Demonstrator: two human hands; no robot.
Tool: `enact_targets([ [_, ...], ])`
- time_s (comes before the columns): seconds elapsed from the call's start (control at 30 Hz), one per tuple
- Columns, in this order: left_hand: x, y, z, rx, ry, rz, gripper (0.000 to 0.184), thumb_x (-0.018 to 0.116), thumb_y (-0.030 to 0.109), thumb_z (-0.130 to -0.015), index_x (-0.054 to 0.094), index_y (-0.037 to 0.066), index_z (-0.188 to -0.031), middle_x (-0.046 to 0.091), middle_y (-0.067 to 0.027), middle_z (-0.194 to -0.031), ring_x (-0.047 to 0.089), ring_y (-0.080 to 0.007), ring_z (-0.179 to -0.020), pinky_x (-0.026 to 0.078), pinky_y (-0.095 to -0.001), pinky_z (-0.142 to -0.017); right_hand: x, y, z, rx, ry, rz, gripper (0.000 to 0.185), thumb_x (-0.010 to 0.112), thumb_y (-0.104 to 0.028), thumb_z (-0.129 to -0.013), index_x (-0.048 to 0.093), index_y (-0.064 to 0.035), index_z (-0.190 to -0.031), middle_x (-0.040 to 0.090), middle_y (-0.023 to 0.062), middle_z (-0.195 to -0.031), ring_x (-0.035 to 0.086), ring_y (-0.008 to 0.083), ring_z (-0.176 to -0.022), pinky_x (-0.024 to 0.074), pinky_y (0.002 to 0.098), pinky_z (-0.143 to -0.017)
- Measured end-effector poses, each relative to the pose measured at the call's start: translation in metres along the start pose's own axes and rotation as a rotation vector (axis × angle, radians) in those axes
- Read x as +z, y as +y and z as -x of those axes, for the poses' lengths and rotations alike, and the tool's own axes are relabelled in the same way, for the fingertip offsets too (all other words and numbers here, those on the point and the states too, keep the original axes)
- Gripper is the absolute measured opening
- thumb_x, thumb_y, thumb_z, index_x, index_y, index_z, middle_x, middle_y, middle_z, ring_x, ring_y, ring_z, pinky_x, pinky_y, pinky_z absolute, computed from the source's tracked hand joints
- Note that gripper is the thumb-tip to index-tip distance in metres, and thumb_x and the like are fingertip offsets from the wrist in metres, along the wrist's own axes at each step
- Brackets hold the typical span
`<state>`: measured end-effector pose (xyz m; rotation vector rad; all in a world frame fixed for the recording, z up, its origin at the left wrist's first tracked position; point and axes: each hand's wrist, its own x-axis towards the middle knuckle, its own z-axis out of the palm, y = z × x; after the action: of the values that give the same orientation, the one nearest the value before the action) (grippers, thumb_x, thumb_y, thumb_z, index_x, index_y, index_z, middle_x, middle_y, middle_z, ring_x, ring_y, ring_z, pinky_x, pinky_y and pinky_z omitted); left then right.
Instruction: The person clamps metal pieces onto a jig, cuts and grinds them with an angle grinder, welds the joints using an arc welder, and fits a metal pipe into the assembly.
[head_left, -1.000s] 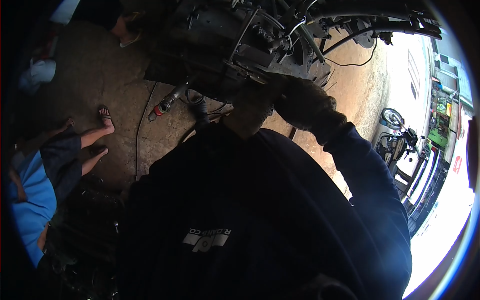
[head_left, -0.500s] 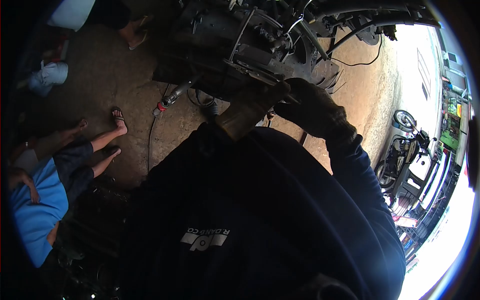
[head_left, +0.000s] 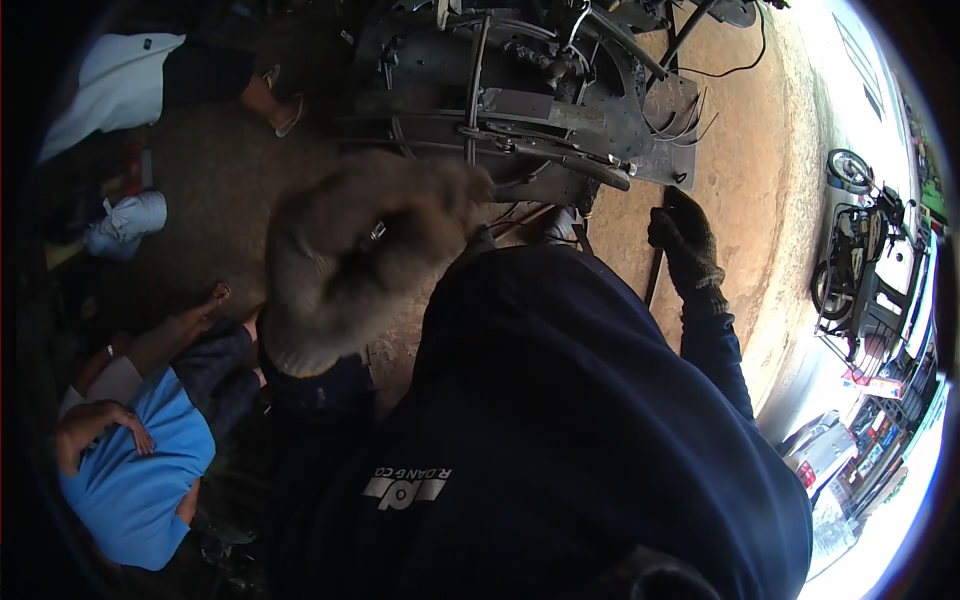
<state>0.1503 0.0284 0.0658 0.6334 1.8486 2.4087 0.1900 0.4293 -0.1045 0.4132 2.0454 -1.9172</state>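
Observation:
My left hand, in a worn work glove, is close to the camera and smeared by motion. Its fingers look bent, but what they hold, if anything, is unclear; a small shiny metal bit shows in the gap beside them. My right hand, also gloved, is lowered at the right with its fingers curled, just below a corner of a dark metal plate. Anything inside it is hidden. A dark bar runs down beside it. Ahead stands a dark metal frame with curved rods and a long bar.
A person in a blue shirt is at the left; another in a white shirt stands farther up. A white bundle lies nearby. A cable trails over the floor. A motorcycle is parked outside at the right.
My hands were together at the metal frame and are now apart. The left has swung left and nearer the camera; the right has moved right and slightly down. My view has shifted too.

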Motion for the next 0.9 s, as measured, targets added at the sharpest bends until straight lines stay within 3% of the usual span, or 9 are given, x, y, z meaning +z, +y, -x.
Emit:
enact_targets([
  [0.1, -0.049, -0.005, -0.027, -0.294, 0.264, -0.545, 0.023, 0.072, 0.020, -0.096, 0.070, 0.001, -0.109, 0.071, -0.0067, -0.083, 0.070, -0.0141, -0.077, 0.060, -0.0327, -0.074, 0.004, 0.048, 0.024, 0.134, 0.184, -0.019, 0.066, 0.077, -0.024, -0.091, 0.046, 0.0067, -0.141, 0.062, 0.0075, -0.091, 0.059, 0.0140, -0.075, 0.0499, 0.0298, -0.065],
  [0.23, -0.073, -0.040, -0.062, -0.429, 0.083, -0.871, 0.035, 0.073, 0.037, -0.094, 0.073, 0.004, -0.104, 0.070, -0.0058, -0.080, 0.069, -0.0155, -0.074, 0.059, -0.0346, -0.069, 0.012, 0.096, 0.068, 0.326, 0.269, 0.087, 0.060, 0.076, -0.023, -0.091, 0.051, 0.0059, -0.137, 0.065, 0.0083, -0.089, 0.060, 0.0139, -0.070, 0.0501, 0.0294, -0.062],
  [0.3, -0.077, -0.063, -0.075, -0.423, -0.091, -1.152, 0.056, 0.065, 0.062, -0.092, 0.074, 0.008, -0.101, 0.068, -0.0063, -0.077, 0.067, -0.0180, -0.070, 0.057, -0.0372, -0.066, 0.012, 0.123, 0.090, 0.424, 0.288, 0.112, 0.059, 0.076, -0.024, -0.091, 0.053, 0.0052, -0.137, 0.066, 0.0091, -0.091, 0.061, 0.0145, -0.070, 0.0504, 0.0297, -0.061],
  [0.33, -0.073, -0.067, -0.083, -0.417, -0.100, -1.152, 0.056, 0.065, 0.062, -0.092, 0.074, 0.008, -0.101, 0.068, -0.0063, -0.077, 0.067, -0.0180, -0.070, 0.057, -0.0372, -0.066, 0.010, 0.136, 0.100, 0.516, 0.291, 0.145, 0.059, 0.075, -0.025, -0.090, 0.054, 0.0045, -0.136, 0.067, 0.0099, -0.092, 0.062, 0.0152, -0.069, 0.0508, 0.0300, -0.061],
  [0.4, -0.058, -0.068, -0.100, -0.711, -0.269, -1.283, 0.062, 0.065, 0.065, -0.090, 0.073, 0.004, -0.087, 0.062, -0.0047, -0.070, 0.061, -0.0119, -0.064, 0.051, -0.0305, -0.060, 0.007, 0.159, 0.120, 0.588, 0.305, 0.139, 0.058, 0.074, -0.028, -0.091, 0.055, 0.0043, -0.135, 0.068, 0.0104, -0.091, 0.063, 0.0161, -0.068, 0.0511, 0.0311, -0.060],
  [0.47, -0.057, -0.082, -0.099, -0.669, -0.232, -1.240, 0.067, 0.063, 0.070, -0.088, 0.071, 0.004, -0.079, 0.061, -0.0048, -0.067, 0.058, -0.0145, -0.063, 0.049, -0.0350, -0.062, 0.005, 0.174, 0.135, 0.654, 0.316, 0.133, 0.058, 0.073, -0.030, -0.091, 0.056, 0.0041, -0.134, 0.068, 0.0108, -0.091, 0.064, 0.0170, -0.067, 0.0515, 0.0321, -0.059],
  [0.7, -0.049, -0.096, -0.102, -0.601, -0.129, -1.231, 0.055, 0.063, 0.057, -0.091, 0.074, 0.003, -0.095, 0.061, -0.0055, -0.069, 0.060, -0.0167, -0.067, 0.049, -0.0365, -0.066, -0.013, 0.203, 0.133, 0.723, 0.218, 0.040, 0.058, 0.070, -0.033, -0.093, 0.055, 0.0056, -0.134, 0.066, 0.0114, -0.085, 0.063, 0.0204, -0.065, 0.0517, 0.0362, -0.057],
  [0.77, -0.054, -0.097, -0.107, -0.651, -0.225, -1.220, 0.056, 0.060, 0.057, -0.090, 0.074, 0.009, -0.114, 0.073, -0.0130, -0.093, 0.071, -0.0275, -0.096, 0.054, -0.0436, -0.088, -0.012, 0.197, 0.125, 0.662, 0.263, -0.010, 0.060, 0.071, -0.032, -0.092, 0.053, 0.0067, -0.135, 0.065, 0.0117, -0.087, 0.063, 0.0206, -0.066, 0.0515, 0.0367, -0.056],
  [0.9, -0.058, -0.099, -0.103, -0.709, -0.164, -1.052, 0.058, 0.064, 0.059, -0.087, 0.074, 0.006, -0.111, 0.065, -0.0051, -0.072, 0.063, -0.0166, -0.067, 0.050, -0.0366, -0.069, -0.017, 0.201, 0.112, 0.633, 0.285, -0.088, 0.052, 0.073, -0.024, -0.094, 0.054, 0.0037, -0.134, 0.065, 0.0105, -0.087, 0.064, 0.0226, -0.064, 0.0523, 0.0367, -0.052],
])
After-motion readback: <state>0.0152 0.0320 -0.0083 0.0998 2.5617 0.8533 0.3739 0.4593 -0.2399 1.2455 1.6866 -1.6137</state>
